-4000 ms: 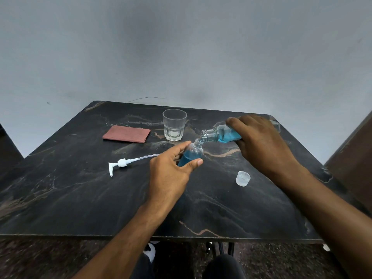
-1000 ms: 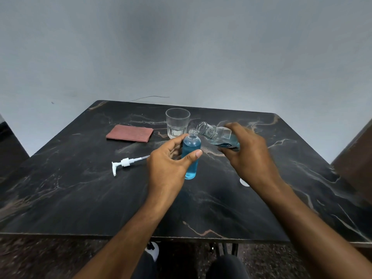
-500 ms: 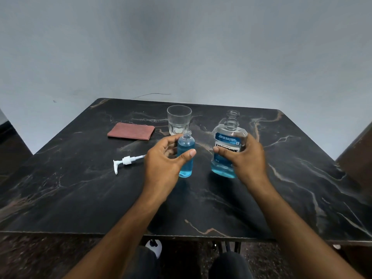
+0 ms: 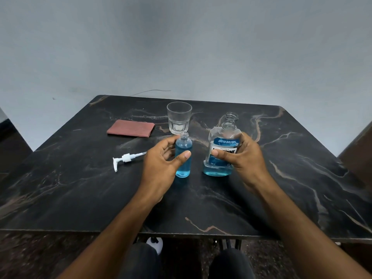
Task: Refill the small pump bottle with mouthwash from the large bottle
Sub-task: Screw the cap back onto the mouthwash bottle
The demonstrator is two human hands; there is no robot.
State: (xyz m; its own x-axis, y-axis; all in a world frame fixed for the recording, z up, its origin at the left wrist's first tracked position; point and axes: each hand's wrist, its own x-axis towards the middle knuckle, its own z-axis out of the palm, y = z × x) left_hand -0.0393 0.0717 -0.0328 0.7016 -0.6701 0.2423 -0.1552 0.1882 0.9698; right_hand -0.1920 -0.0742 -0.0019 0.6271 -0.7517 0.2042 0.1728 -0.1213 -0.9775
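Note:
The small clear bottle [image 4: 182, 167] stands upright on the black marble table [image 4: 80, 188], uncapped and filled with blue mouthwash almost to its shoulder. My left hand [image 4: 161, 166] holds it, thumb across the front and fingers behind. Just to its right the large mouthwash bottle [image 4: 225, 142] also stands upright with its neck uncapped and blue liquid only in its lower part. My right hand [image 4: 245, 160] grips it around the blue label. The white pump head [image 4: 125, 159] with its tube lies on the table left of my left hand.
An empty drinking glass [image 4: 179, 119] stands behind the small bottle. A folded reddish cloth [image 4: 130, 128] lies at the back left. A grey wall rises behind the table. My knees show below the table's front edge.
The large bottle went from tilted and pouring over the small bottle to standing upright on the table at its right. The small bottle was set upright. The bottle cap is out of sight.

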